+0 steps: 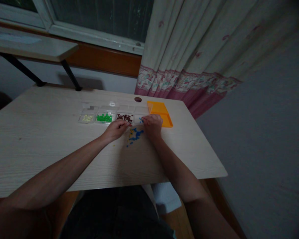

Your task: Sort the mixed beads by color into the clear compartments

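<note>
Small blue pieces (137,134) lie in a loose pile on the table, with a few yellow pieces (131,132) at its left side. My right hand (153,123) is at the rightmost clear box, where a few blue bits (141,119) show; its fingertips are pinched, and what they hold is too small to name. My left hand (116,129) is closed in a pinch by the front edge of the box of dark brown pieces (124,117). Something tiny and reddish shows near its fingertips. Further left, clear boxes hold green pieces (104,118) and cream pieces (87,118).
An orange open case (166,120) lies right of the boxes, partly behind my right hand. Clear lids (108,108) stand open behind the boxes. A round hole (138,99) is at the table's back edge. A raised shelf (40,48) stands at the left, a curtain (184,56) behind.
</note>
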`<state>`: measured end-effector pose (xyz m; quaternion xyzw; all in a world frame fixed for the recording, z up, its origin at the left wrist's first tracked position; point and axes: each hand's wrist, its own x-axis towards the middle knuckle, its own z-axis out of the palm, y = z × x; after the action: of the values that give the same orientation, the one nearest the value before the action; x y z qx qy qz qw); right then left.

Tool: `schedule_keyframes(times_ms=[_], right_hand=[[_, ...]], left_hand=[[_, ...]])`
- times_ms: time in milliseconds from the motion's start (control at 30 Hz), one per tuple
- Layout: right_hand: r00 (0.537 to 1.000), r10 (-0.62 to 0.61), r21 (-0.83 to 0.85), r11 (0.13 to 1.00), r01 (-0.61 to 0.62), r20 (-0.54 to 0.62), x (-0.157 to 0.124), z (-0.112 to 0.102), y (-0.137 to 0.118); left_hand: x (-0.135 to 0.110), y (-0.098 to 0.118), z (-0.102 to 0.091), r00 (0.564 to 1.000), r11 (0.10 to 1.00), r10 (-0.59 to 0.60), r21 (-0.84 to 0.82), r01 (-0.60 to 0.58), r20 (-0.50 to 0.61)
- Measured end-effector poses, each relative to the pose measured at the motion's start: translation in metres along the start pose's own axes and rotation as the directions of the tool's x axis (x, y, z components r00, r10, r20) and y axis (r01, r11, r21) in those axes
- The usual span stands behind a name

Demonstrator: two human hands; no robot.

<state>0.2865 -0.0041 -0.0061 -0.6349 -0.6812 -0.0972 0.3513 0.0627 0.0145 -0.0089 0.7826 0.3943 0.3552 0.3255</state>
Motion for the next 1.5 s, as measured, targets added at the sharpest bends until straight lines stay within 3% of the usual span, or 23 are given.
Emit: schedule_keyframes(times_ms=[567, 1200, 1500], right_hand=[[0.999, 0.0, -0.014, 1.0, 0.0, 0.033, -0.001, 0.0, -0.003], [0.997, -0.066, 0.051, 0.996, 0.067, -0.027, -0.002, -0.002, -0.003], [0.997, -0.072, 0.079, 0.994, 0.073, -0.02, -0.002, -0.004, -0.003]], left_hand=[[-0.001, -0.003, -0.003, 0.997, 0.997, 0.063, 0.047, -0.065, 0.049], [-0.009, 0.0, -0.007, 0.945, 0.971, 0.205, 0.071, -0.23, 0.257], [-0.009, 0.009, -0.007, 0.94, 0.959, 0.189, 0.153, -0.238, 0.283]])
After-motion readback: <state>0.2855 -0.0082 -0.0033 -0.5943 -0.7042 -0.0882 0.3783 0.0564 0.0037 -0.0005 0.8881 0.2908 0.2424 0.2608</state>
